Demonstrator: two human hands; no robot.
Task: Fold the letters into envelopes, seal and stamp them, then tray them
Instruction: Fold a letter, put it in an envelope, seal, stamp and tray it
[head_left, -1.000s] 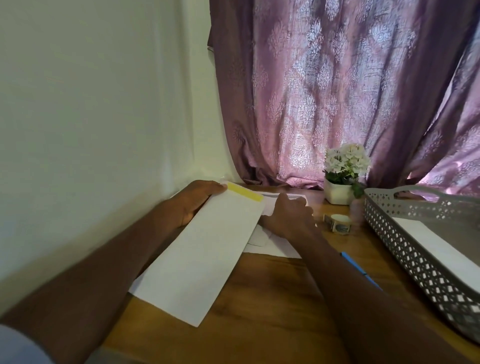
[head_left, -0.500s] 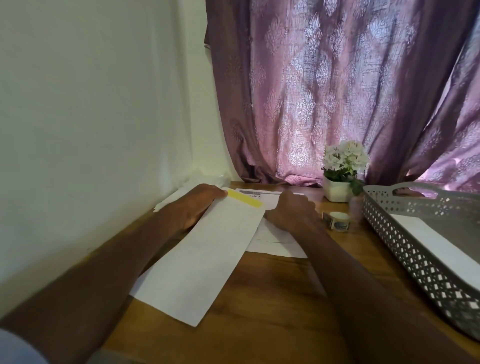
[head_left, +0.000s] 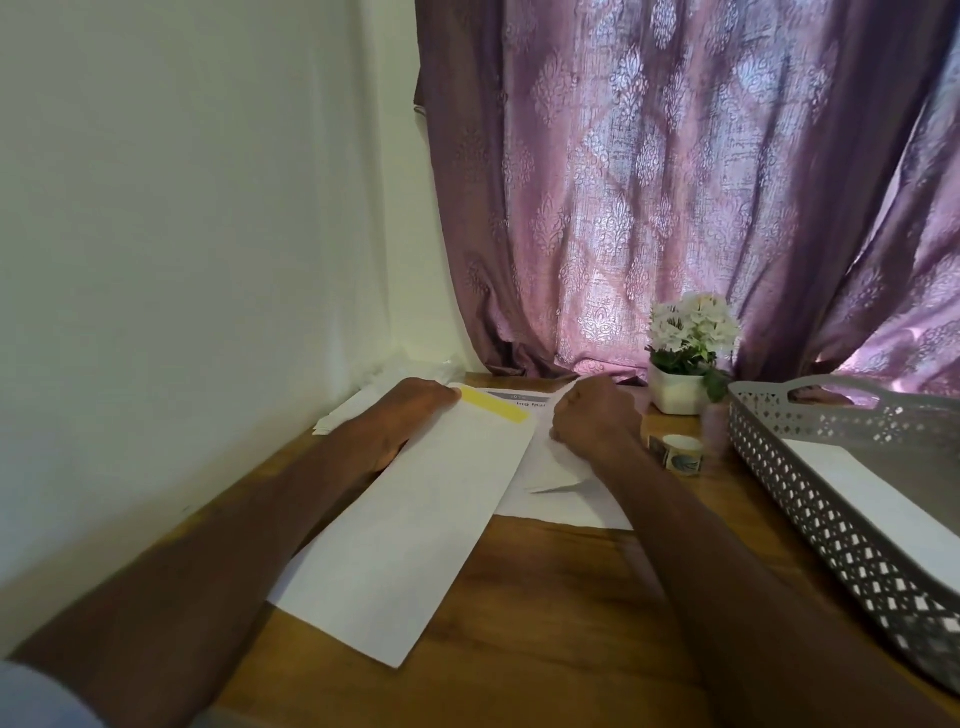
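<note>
A long white envelope with a yellow strip at its far end lies slanted across the wooden table. My left hand holds its far left edge, thumb near the yellow strip. To the right lies a printed letter sheet, partly under the envelope. My right hand is curled over the sheet's far part and seems to pinch its edge. A roll of stamps sits right of that hand. The grey perforated tray at the right holds a white envelope.
A small white pot of white flowers stands at the back by the purple curtain. A white wall runs along the left. More white paper lies against the wall behind my left hand.
The view has tipped up and a blue pen near my right forearm has left it. My right hand has lifted slightly at the sheet's far edge. My left hand stays on the envelope.
</note>
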